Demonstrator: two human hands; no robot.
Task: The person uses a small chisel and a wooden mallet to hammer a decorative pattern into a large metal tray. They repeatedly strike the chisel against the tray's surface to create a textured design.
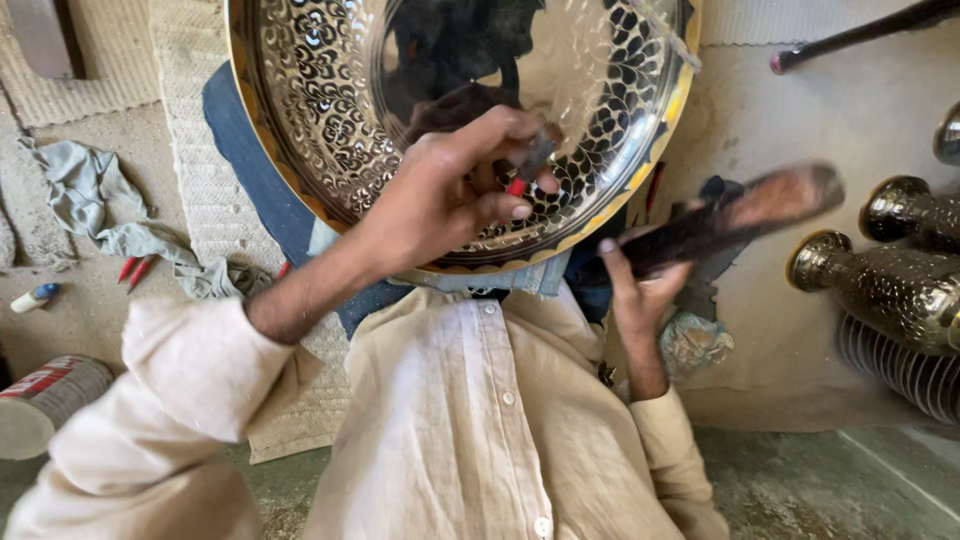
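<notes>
Head view looks down on a large round metal tray (330, 120), polished, its face chased with a dense leaf pattern and its rim (672, 110) yellow-gold; it is propped on the person's lap, tilted toward the camera, its upper edge cut off by the frame; the left hand (455, 190) lies against the tray's lower face, fingers pinched shut around a thin chisel (530, 165) with a red tip; the right hand (640, 285), just off the tray's lower right rim, grips the handle of a dark wooden mallet (745, 210), blurred; open floor lies right of the rim as far as the engraved brass vases (890, 285) at the edge; to the left, woven matting (195, 150), a crumpled grey rag (95, 200), and a can (45, 400) on its side.
</notes>
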